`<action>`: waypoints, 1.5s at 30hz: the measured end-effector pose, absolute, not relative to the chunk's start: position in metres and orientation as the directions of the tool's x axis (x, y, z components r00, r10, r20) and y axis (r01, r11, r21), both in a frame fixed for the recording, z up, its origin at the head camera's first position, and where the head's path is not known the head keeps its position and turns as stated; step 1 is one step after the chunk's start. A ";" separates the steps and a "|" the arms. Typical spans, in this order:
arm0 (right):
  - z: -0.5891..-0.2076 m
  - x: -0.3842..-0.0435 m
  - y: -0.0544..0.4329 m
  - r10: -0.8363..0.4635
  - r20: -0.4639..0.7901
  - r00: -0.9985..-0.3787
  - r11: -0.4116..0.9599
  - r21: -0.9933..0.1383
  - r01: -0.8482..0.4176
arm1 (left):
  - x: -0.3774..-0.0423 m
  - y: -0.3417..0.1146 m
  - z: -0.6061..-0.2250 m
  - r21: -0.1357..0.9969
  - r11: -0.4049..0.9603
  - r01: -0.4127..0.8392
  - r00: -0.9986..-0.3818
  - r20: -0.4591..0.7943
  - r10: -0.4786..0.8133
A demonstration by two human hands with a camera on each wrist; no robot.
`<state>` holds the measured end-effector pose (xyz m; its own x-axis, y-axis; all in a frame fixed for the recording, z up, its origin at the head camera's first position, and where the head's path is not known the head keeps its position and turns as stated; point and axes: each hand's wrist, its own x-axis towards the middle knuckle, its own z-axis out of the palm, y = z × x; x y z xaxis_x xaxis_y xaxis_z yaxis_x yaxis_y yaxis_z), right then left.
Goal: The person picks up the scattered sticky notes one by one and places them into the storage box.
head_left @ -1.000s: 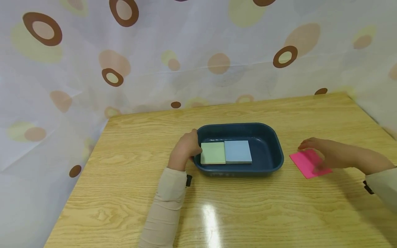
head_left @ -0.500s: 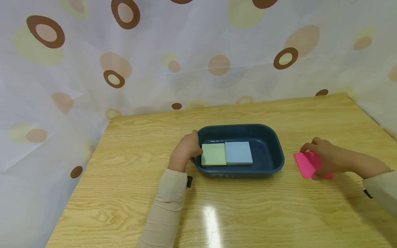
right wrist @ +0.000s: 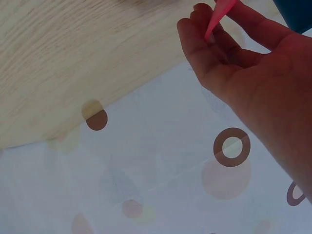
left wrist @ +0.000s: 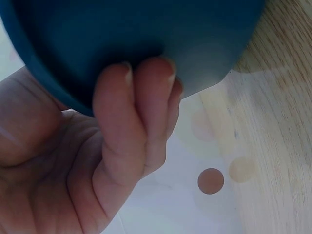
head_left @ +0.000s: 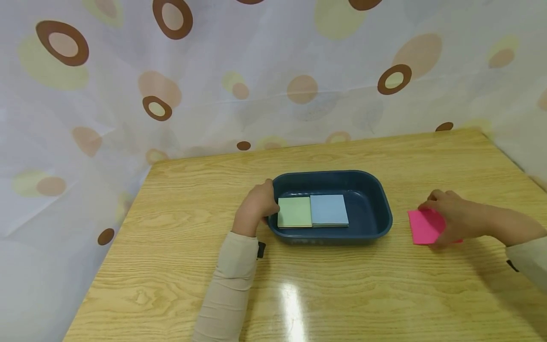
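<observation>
My left hand [head_left: 254, 209] grips the left end of a dark blue plastic tray [head_left: 364, 213]. In the left wrist view, the fingers of that hand lie against the tray's outer wall [left wrist: 200, 34], with the thumb over the rim. Inside the tray a pale green sticky note pad [head_left: 295, 212] and a light blue sticky note pad [head_left: 329, 209] lie flat side by side. To the tray's right, my right hand [head_left: 459, 218] holds a bright pink sticky note pad [head_left: 425, 229] by its edges, fingers at the far side and thumb at the near side. The hand covers the pad's right part.
The tray's right end, beyond the blue pad, shows bare floor. Wood-grain table [head_left: 171, 247] surrounds the tray. A white curtain [head_left: 205, 71] with brown, peach and yellow spots hangs behind the table and along both sides.
My right hand has shifted slightly to the right and drawn its fingers in on the pink sticky note pad, which has turned and moved a little right. The left hand stays on the tray.
</observation>
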<state>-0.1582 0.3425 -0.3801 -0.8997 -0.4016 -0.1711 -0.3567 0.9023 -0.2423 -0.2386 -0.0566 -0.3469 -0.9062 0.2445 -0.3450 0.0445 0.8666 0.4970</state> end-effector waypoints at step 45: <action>-0.321 -0.226 0.162 -0.552 -0.375 -0.745 0.822 -0.095 -0.562 | -0.239 -0.044 -0.347 0.482 0.875 0.043 -0.905 -0.351 0.238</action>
<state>-0.2258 0.1624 -0.3210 -0.7447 -0.5521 -0.3751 -0.5616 0.8220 -0.0949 -0.2395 -0.0439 -0.3474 -0.9055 0.2383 -0.3512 0.0433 0.8751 0.4821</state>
